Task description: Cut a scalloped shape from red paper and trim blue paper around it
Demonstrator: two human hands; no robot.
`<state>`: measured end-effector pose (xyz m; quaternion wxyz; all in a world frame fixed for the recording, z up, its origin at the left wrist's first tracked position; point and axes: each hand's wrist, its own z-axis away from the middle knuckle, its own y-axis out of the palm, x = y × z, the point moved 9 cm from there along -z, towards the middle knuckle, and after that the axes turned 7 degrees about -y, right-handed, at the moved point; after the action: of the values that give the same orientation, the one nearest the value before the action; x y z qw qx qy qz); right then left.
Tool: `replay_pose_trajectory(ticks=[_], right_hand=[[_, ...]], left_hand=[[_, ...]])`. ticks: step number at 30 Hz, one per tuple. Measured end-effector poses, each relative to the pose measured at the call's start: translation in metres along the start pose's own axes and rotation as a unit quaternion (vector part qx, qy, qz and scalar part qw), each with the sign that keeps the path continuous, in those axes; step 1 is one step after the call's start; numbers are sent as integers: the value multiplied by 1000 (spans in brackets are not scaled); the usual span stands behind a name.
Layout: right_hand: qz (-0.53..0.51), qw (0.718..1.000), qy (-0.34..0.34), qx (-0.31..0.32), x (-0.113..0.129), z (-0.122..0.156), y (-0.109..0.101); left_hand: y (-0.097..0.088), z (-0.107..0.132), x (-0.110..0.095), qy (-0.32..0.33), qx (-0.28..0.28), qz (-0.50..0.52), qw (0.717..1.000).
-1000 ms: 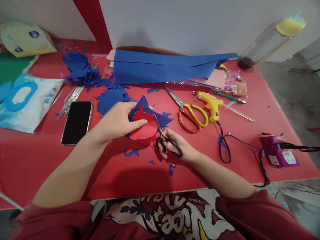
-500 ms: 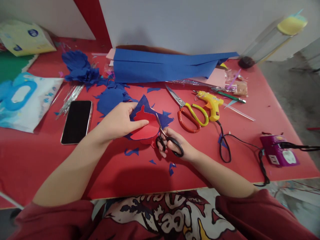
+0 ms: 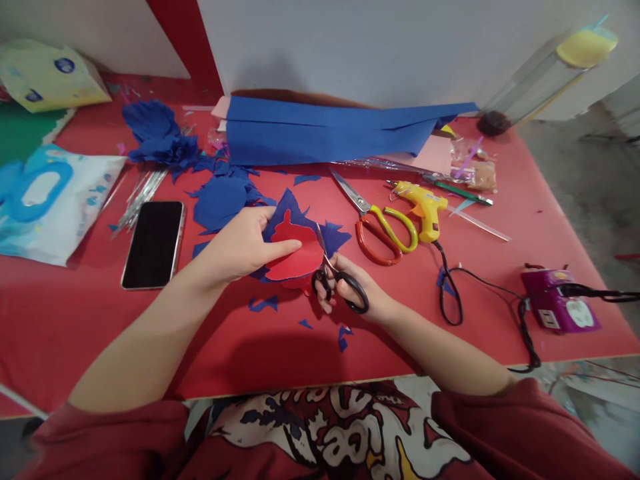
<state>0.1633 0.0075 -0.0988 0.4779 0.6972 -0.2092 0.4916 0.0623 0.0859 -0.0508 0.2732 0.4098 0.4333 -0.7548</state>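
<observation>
My left hand (image 3: 250, 241) is closed on a red paper shape (image 3: 294, 259) laid over dark blue paper (image 3: 286, 205), thumb on top and fingers behind. The red shape has a rounded body with a narrow tip. My right hand (image 3: 353, 285) grips small black-handled scissors (image 3: 354, 293). Their blades point up and away, at the right edge of the red shape, with blue paper just beyond. Small blue scraps (image 3: 264, 303) lie on the table below the hands. Left of the work, round blue paper pieces (image 3: 220, 200) lie in a pile, partly behind my left hand.
Larger scissors (image 3: 383, 227) with red and yellow handles and a yellow glue gun (image 3: 423, 207) lie to the right. A purple box (image 3: 560, 300) with black cords sits farther right. A phone (image 3: 153, 245) and a wipes pack (image 3: 55, 200) are left. Folded blue paper (image 3: 330, 133) lies behind.
The red shape and blue paper have shifted slightly right and turned a little in my left hand, toward the scissors. The scissors stay nearly in place.
</observation>
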Motion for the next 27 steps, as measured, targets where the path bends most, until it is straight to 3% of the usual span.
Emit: replay_pose_trajectory(ticks=[7,27], right_hand=[[-8,1000,-4,-12,1,1,-2],[3,1000,-9,-26,1,1,-5]], left_hand=[[3,0,0,-2,-12,50,999],[7,2,-7,18,-1,57,998]])
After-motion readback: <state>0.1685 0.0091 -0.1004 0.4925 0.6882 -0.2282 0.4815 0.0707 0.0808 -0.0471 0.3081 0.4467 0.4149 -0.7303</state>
